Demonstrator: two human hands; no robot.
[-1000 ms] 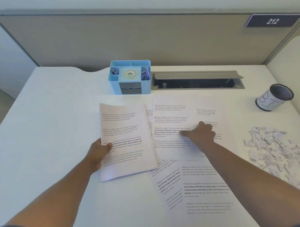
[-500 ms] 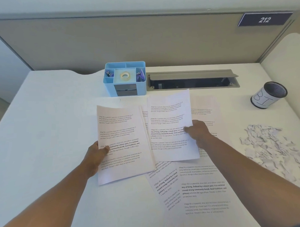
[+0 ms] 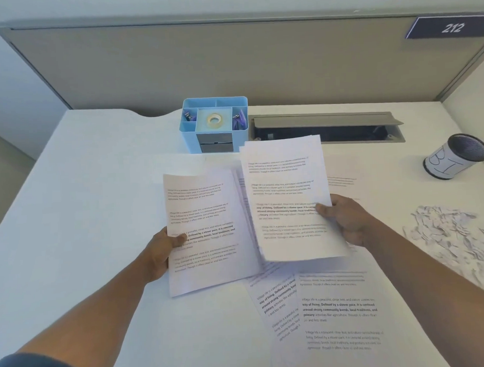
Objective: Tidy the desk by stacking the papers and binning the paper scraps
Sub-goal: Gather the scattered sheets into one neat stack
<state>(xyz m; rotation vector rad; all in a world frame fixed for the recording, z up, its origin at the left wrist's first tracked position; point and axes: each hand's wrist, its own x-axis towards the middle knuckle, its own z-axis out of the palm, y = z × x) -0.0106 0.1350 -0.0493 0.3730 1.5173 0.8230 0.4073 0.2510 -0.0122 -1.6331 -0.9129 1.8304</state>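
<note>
Left hand (image 3: 159, 252): grips the left sheets (image 3: 204, 231) at their left edge, thumb (image 3: 179, 238) curled over the printed face, the other fingers hidden beneath.
Right hand (image 3: 346, 221): pinches the right sheets (image 3: 288, 198) at their right edge, thumb on the printed face, the remaining fingers behind the paper.
Left sheets: printed face up, tilted slightly, lower part over the desk (image 3: 84, 188), right edge tucked under the right sheets.
Right sheets: several leaves, their edges fanned at the top left corner; raised off the desk, top edge in front of the cable tray (image 3: 329, 128); lower part blurred.
Loose sheets (image 3: 330, 312): printed pages lying flat on the desk nearer the person, overlapping at different angles, partly under the held sheets; one more page lies flat beyond the right hand.
Scraps (image 3: 451, 231): a heap of small white torn pieces on the desk, right of the right forearm, apart from the sheets.
Bin (image 3: 454, 156): a small dark mesh cup with a white hand-lettered label, tilted, at the far right, beyond the scraps.
Organiser (image 3: 214, 124): light blue, at the back centre, just left of the cable tray; a tape roll (image 3: 214, 119) in its middle compartment, clips in the side compartments.
Sign (image 3: 449, 27): dark plate reading 212 on the partition (image 3: 203, 61) behind the desk.
</note>
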